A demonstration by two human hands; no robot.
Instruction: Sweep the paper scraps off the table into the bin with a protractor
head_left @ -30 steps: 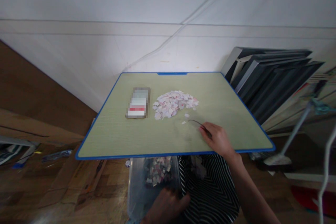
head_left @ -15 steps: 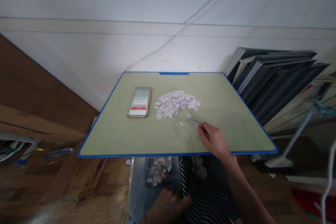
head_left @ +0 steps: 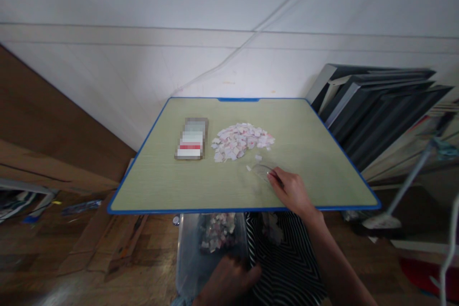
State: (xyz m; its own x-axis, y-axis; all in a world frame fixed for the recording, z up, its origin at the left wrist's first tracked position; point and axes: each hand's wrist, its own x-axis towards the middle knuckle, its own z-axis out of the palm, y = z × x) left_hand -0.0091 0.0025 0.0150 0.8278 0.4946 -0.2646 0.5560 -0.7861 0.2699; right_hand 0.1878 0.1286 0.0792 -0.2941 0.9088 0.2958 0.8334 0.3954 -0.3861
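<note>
My right hand (head_left: 292,189) is over the front right part of the green tabletop (head_left: 150,181). Its fingers pinch thin metal tweezers (head_left: 263,167), whose tips point left. Two loose paper scraps, a nearer one (head_left: 248,168) and a farther one (head_left: 258,158), lie close to those tips. Beyond them spreads a heap of small pale paper pieces (head_left: 240,141). Below the table's front edge, my left hand (head_left: 231,277) hangs by a clear plastic bin (head_left: 184,253). That hand is curled and dark; whatever its fingers may hold is hidden.
A phone (head_left: 191,138) with a blurred screen lies left of the heap. The bin contains more scraps in a bag (head_left: 218,232). Dark flat panels (head_left: 380,105) lean at the right, near a broom (head_left: 383,220). Cardboard (head_left: 96,239) lies on the floor at left.
Both hands have stayed nearly in place. The tweezers have shifted slightly, and both of their arms show more clearly now. The view has moved very little.
</note>
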